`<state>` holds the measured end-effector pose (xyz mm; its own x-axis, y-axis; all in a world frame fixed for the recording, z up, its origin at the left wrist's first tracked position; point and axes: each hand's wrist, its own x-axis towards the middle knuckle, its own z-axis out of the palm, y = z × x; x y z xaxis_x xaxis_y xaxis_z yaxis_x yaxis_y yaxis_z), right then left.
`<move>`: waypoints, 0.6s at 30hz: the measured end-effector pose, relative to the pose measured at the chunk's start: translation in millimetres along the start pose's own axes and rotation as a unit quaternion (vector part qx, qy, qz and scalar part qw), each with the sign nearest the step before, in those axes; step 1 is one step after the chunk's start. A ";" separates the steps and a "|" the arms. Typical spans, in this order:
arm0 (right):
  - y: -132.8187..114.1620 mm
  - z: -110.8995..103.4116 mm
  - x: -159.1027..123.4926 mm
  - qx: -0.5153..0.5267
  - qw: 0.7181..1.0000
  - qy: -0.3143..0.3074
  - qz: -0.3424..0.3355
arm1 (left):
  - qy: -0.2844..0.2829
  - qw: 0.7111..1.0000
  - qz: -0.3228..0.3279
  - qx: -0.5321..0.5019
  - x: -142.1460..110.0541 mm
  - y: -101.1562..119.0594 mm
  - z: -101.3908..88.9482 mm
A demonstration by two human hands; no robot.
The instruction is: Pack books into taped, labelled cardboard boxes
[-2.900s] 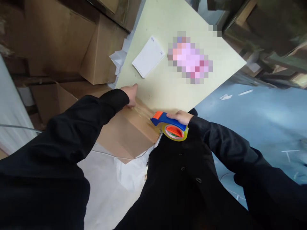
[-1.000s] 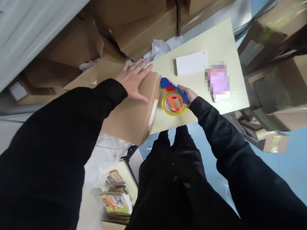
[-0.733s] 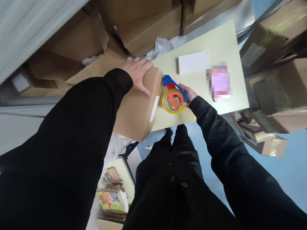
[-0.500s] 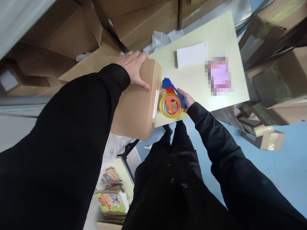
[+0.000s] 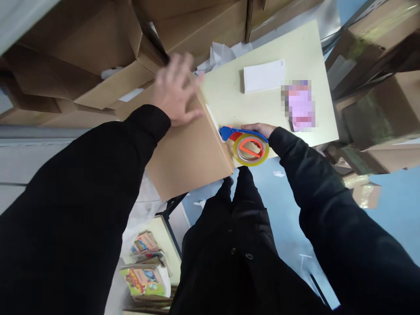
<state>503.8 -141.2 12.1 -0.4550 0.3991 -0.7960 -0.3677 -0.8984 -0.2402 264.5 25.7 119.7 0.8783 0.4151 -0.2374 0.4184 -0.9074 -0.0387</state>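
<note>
A brown cardboard box (image 5: 187, 157) stands turned at an angle on the left part of the pale tabletop (image 5: 229, 96). Over its top is my left hand (image 5: 177, 94), fingers spread and slightly blurred; whether the palm touches the cardboard I cannot tell. My right hand (image 5: 260, 129) grips a blue and orange tape dispenser (image 5: 244, 132) with a roll of yellowish clear tape (image 5: 238, 153). The dispenser's blue head is close to the box's right side, where part of a white label (image 5: 213, 116) shows.
On the table lie a white pad or box (image 5: 264, 77) and a pixelated pink item (image 5: 300, 105). Large open cartons (image 5: 190, 30) line the far side. Taped boxes (image 5: 370, 113) are stacked at the right. Colourful books (image 5: 146, 280) sit on a lower shelf at bottom left.
The box has turned on the table, its near corner swinging right. My left hand has moved slightly left. The tape dispenser has shifted right and tilted flatter in my right hand.
</note>
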 end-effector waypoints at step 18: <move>103.8 -19.2 -44.6 0.085 0.996 0.039 -0.005 | -0.053 0.993 0.043 -0.101 7.1 -15.9 21.5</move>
<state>501.5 -255.8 12.0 -0.3888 0.3855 -0.8368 -0.5070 -0.8479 -0.1551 259.2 41.6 97.8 0.8879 0.3187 -0.3317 0.3907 -0.9031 0.1780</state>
